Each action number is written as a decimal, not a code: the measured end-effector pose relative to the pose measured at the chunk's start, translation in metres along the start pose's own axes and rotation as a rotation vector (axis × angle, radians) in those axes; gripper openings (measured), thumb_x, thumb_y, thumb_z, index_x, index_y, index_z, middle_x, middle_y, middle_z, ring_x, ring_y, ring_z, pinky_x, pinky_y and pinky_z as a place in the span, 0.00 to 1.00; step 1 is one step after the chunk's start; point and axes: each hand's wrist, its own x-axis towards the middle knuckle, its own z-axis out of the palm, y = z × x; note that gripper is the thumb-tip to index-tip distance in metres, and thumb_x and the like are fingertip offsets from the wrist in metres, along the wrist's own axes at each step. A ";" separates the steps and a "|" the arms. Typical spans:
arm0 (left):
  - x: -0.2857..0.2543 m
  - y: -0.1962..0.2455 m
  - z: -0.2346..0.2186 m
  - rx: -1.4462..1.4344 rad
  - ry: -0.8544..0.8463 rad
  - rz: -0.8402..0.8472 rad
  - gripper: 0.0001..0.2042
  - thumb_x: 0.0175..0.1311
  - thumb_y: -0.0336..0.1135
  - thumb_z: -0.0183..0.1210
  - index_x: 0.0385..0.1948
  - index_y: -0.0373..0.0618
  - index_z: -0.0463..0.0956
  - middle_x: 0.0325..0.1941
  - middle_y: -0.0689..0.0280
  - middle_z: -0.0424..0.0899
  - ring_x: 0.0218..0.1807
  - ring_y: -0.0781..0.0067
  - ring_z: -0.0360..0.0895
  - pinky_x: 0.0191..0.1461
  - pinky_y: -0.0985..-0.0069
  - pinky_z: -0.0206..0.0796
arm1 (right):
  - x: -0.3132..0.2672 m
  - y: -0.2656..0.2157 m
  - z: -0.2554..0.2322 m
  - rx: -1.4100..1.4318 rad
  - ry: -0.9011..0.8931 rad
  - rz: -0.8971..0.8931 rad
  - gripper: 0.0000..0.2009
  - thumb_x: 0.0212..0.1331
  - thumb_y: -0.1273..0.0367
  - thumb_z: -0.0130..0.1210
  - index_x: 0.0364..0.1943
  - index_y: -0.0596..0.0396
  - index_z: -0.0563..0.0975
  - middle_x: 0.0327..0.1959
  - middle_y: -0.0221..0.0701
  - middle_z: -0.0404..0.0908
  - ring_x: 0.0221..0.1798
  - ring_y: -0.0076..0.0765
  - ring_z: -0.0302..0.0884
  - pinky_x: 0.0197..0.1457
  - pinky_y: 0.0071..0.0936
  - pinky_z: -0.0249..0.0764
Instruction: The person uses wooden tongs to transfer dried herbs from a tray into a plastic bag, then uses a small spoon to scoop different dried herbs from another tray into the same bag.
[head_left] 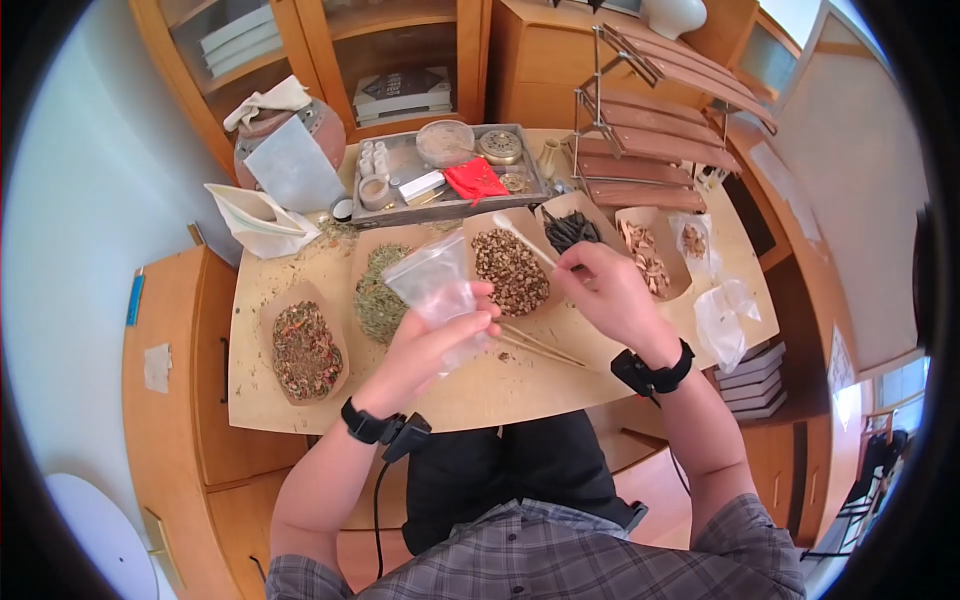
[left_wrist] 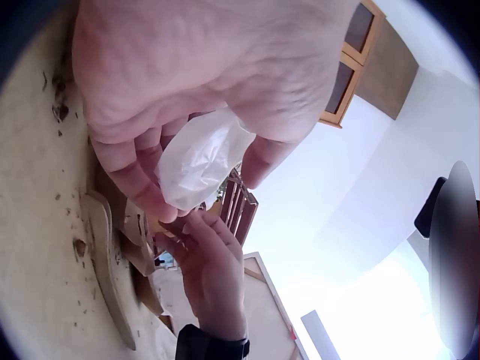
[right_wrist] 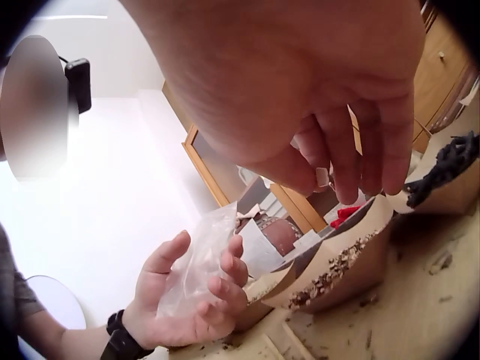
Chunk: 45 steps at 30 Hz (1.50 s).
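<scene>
Five paper trays (right_wrist: 349, 281) of dried plant pieces stand across the worktop (head_left: 500, 390), from near its left edge to near its right. Over its middle, the left hand (head_left: 425, 345) holds a clear plastic bag (head_left: 428, 265), its fingers curled round it. To the right, the right hand (head_left: 615, 295) pinches a pale stick (head_left: 525, 240) between thumb and fingers, above the trays of brown chunks and black pieces. Two thin sticks (head_left: 540, 343) lie near the front edge. Along the back edge sits a grey tray (head_left: 430, 212) with a red pouch (head_left: 476, 180); a wooden rack (head_left: 650, 130) fills the back right corner.
</scene>
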 end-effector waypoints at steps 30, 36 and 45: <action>0.084 0.007 -0.001 0.821 0.255 0.632 0.39 0.69 0.28 0.75 0.80 0.40 0.64 0.60 0.65 0.82 0.62 0.72 0.82 0.68 0.67 0.76 | 0.066 0.020 -0.009 0.756 0.073 0.230 0.11 0.76 0.65 0.69 0.48 0.60 0.88 0.33 0.21 0.85 0.29 0.14 0.76 0.34 0.17 0.72; 0.078 0.013 0.001 0.796 0.181 0.575 0.51 0.63 0.38 0.81 0.85 0.42 0.56 0.57 0.66 0.80 0.62 0.68 0.80 0.68 0.64 0.74 | 0.065 0.032 0.021 0.868 -0.048 0.269 0.11 0.77 0.65 0.69 0.51 0.59 0.89 0.33 0.21 0.85 0.30 0.15 0.78 0.34 0.18 0.74; 0.063 0.007 0.004 0.687 0.073 0.466 0.59 0.58 0.43 0.85 0.88 0.43 0.53 0.53 0.66 0.79 0.57 0.70 0.79 0.67 0.67 0.71 | 0.060 0.027 0.037 0.663 -0.128 0.154 0.15 0.83 0.63 0.61 0.56 0.63 0.89 0.38 0.27 0.83 0.35 0.17 0.80 0.40 0.23 0.78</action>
